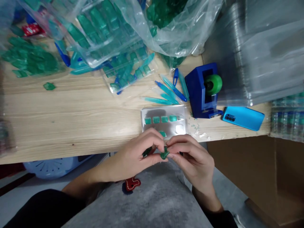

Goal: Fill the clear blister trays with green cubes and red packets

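Note:
Both my hands meet at the table's front edge, around a small green translucent piece (164, 154). My left hand (144, 148) pinches it from the left between thumb and fingers, and another dark green bit shows inside the curled fingers. From the right, the fingertips of my right hand (192, 155) close on the same piece. Just beyond the hands lies a shallow silvery tray (163, 110) with a row of teal square pieces (156, 119) and one more teal piece (162, 133) near its front, partly covered by my fingers.
Behind the tray are teal and blue pen-shaped tools (168, 91) and a blue tape dispenser (200, 91). A blue phone (243, 118) lies at right. Clear plastic boxes (128, 69) and a bag (175, 34) of green pieces stand at the back. One green piece (49, 86) lies left.

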Demonstrator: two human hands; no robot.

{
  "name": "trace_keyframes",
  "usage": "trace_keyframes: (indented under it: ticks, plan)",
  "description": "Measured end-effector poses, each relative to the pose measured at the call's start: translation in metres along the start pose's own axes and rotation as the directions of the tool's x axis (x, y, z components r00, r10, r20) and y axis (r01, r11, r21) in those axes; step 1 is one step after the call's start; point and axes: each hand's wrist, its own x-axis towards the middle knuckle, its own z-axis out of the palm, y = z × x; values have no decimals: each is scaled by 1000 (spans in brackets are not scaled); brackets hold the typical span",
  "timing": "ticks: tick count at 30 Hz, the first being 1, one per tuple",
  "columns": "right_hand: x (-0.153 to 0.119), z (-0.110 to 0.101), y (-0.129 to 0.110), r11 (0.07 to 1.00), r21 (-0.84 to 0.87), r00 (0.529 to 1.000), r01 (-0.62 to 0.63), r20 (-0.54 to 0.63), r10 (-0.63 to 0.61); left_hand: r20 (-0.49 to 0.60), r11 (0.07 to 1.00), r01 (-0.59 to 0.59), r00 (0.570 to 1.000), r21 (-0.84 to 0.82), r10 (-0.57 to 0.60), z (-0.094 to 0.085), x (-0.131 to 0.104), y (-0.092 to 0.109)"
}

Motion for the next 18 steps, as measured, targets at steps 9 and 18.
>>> trace_keyframes:
  ticks: [9,18]
  plan:
    - [-2,-7,0,997,-76,998,9,59,-5,-55,999,-25,998,23,26,-1,1,6]
    - [7,-5,4,999,-1,999,40,2,-40,-178,999,-41,983,-24,36,1,5,3]
